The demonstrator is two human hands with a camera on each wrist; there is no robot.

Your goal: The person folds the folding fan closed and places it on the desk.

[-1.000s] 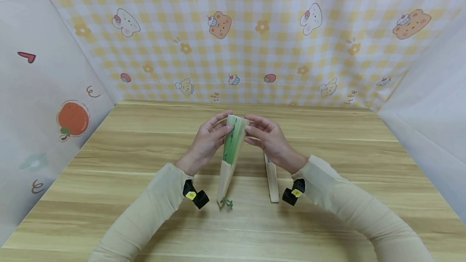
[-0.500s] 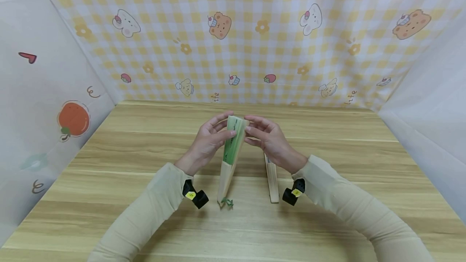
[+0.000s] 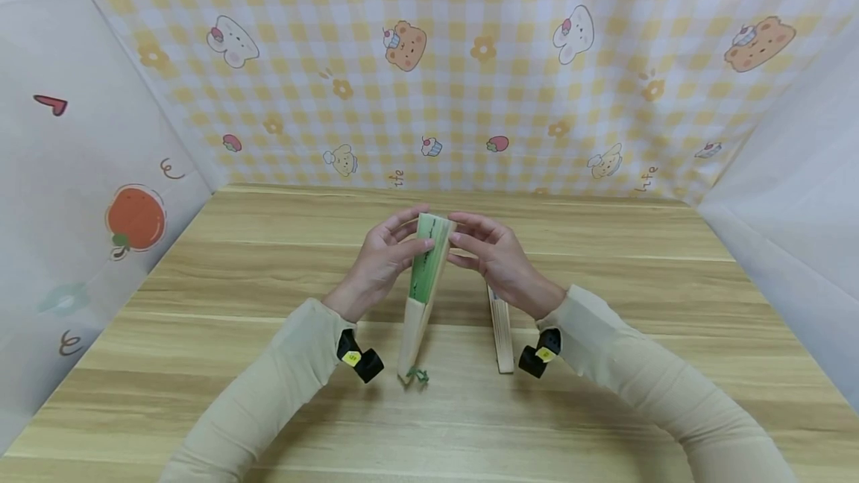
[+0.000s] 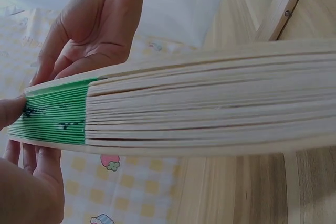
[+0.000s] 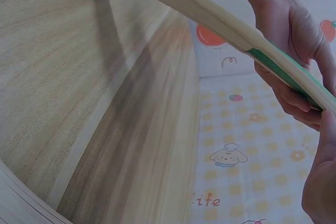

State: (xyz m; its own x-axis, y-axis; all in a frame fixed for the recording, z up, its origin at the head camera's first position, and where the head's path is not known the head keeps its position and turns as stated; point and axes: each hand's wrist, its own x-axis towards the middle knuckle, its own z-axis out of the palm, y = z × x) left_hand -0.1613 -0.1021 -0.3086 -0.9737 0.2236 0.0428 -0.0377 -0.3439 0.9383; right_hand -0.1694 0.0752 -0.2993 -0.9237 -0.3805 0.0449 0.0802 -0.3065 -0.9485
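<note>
A mostly folded folding fan (image 3: 423, 282), with a green leaf and pale wooden ribs, slants between both hands, its narrow end low over the table. My left hand (image 3: 381, 263) holds its wide end from the left, thumb across the green leaf and fingers at the edge. From the right, my right hand (image 3: 499, 263) pinches the opposite edge near the top. Tightly stacked green pleats (image 4: 55, 111) show edge-on in the left wrist view. A green cord (image 3: 419, 375) hangs at the narrow end.
A second folding fan (image 3: 500, 334) lies folded on the wooden table (image 3: 268, 364), partly hidden under my right hand. Yellow checked cloth (image 3: 483, 95) rises behind the table, and white cloth (image 3: 80, 147) stands along the left side.
My left thumb has slid right, farther over the green leaf. The fan's top has shifted very slightly left, with the right fingertips following. The second fan has stayed put.
</note>
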